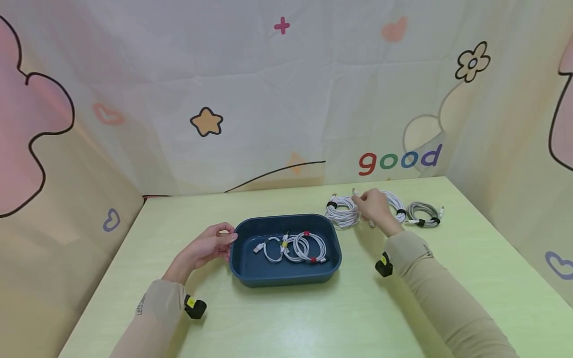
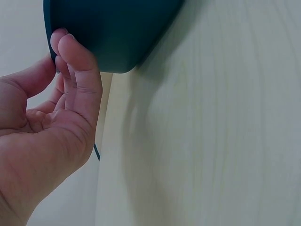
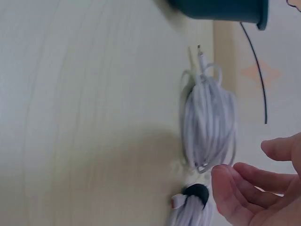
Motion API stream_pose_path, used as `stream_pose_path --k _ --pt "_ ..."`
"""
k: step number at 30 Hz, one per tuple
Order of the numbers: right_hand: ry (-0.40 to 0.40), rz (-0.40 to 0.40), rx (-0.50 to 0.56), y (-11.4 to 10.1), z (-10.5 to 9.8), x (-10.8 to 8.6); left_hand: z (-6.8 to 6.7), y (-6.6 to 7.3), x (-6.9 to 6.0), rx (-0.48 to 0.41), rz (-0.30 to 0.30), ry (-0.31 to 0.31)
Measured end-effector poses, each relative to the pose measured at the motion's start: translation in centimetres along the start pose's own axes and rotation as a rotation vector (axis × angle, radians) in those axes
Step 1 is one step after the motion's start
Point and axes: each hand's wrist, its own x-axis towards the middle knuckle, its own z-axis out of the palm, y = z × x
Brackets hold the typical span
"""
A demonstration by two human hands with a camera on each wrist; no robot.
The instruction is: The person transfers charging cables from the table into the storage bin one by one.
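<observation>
L hand (image 1: 210,244) pinches the L rim of the blue box (image 1: 286,281), prob. to steady it, w/ coiled cables (image 1: 296,247) lying inside, middle to R. R hand (image 1: 375,206) has fingertips bunched by a white plug (image 1: 355,192) at the back R; can't tell if they grip it, b/c the wrist view shows no cable btwn them. White coil (image 1: 342,219) sits just L, another (image 1: 395,201) is partly hidden by that hand, grey coil (image 1: 422,205) further R.

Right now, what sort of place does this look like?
Probably a staged recording booth: a cartoon-printed backdrop hangs behind and beside a pale table holding a blue tray and coiled cables.
</observation>
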Motion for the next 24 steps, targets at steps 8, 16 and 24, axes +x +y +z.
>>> stream_pose_path --k 8,16,24 --pt "-0.079 0.097 -0.066 2.0 1.6 1.0 -0.1 0.0 -0.1 0.005 0.008 0.001" --pt "-0.147 0.187 -0.086 1.8 1.6 0.9 0.1 0.1 -0.2 0.005 0.003 0.006" --pt "-0.106 0.166 -0.057 1.8 2.0 0.8 0.2 0.2 -0.2 -0.003 -0.003 0.009"
